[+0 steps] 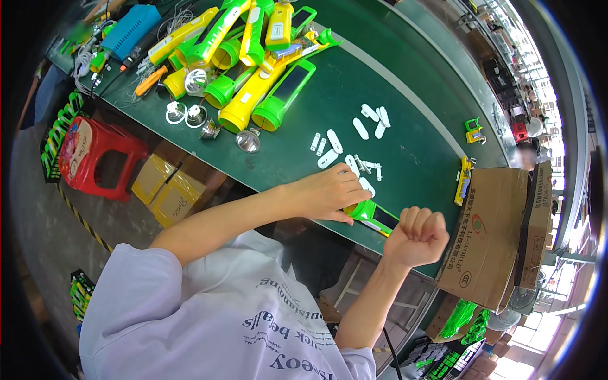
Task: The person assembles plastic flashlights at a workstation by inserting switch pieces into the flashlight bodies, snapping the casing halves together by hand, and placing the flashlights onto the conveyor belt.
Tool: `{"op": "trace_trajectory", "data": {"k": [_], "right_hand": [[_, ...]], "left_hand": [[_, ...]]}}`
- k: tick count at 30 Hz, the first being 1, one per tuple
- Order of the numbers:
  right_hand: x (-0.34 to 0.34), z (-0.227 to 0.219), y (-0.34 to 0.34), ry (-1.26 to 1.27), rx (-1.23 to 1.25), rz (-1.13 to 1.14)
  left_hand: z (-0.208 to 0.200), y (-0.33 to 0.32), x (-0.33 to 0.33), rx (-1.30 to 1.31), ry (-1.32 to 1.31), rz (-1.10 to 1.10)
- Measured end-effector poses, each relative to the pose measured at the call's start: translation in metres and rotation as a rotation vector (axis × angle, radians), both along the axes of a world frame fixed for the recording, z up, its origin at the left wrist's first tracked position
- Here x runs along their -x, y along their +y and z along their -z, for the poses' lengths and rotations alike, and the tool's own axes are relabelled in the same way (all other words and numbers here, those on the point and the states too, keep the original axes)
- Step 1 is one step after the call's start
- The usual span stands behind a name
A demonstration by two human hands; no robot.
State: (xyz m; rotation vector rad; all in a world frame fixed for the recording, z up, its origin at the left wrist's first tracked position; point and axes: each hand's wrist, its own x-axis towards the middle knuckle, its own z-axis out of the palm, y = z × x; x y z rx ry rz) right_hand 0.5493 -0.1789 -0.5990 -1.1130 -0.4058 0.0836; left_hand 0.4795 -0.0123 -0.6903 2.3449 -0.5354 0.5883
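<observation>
A green flashlight housing (378, 217) with a dark panel lies at the table's near edge, between my two hands. My left hand (332, 192) is closed around its wide head end, the thumb on the near side. At the other end, my right hand (418, 237) is curled into a fist, its palm side hidden; what it holds, if anything, cannot be made out. Just beyond my left hand lie white oval plastic pieces (328, 158) and small white strips (378, 170). One white oval piece (367, 186) is right beside my left fingers.
Several green and yellow flashlight housings (250, 98) are piled at the far left, with round reflectors (248, 140) and an orange-handled screwdriver (151, 80). A blue box (132, 31) stands behind them. Cardboard cartons (484, 234) rise at the right; a red stool (101, 155) stands left.
</observation>
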Motion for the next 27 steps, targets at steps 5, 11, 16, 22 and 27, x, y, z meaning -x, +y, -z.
{"op": "trace_trajectory", "data": {"k": [5, 11, 16, 22, 27], "right_hand": [[-0.003, 0.017, 0.037, 0.139, -0.109, -0.150], [-0.004, 0.007, 0.031, 0.206, -0.100, -0.090], [-0.010, 0.027, 0.039, 0.185, -0.094, -0.021], [-0.012, 0.002, 0.038, 0.136, -0.016, -0.002], [-0.012, 0.019, 0.042, -0.063, -0.012, 0.076]], "left_hand": [[0.001, -0.004, -0.002, -0.032, -0.105, -0.026], [-0.001, -0.006, -0.001, -0.087, -0.013, -0.023], [-0.004, -0.009, -0.001, -0.117, -0.033, -0.012], [-0.001, -0.006, 0.000, -0.102, -0.051, -0.017], [-0.003, -0.008, 0.000, -0.097, -0.092, 0.003]]}}
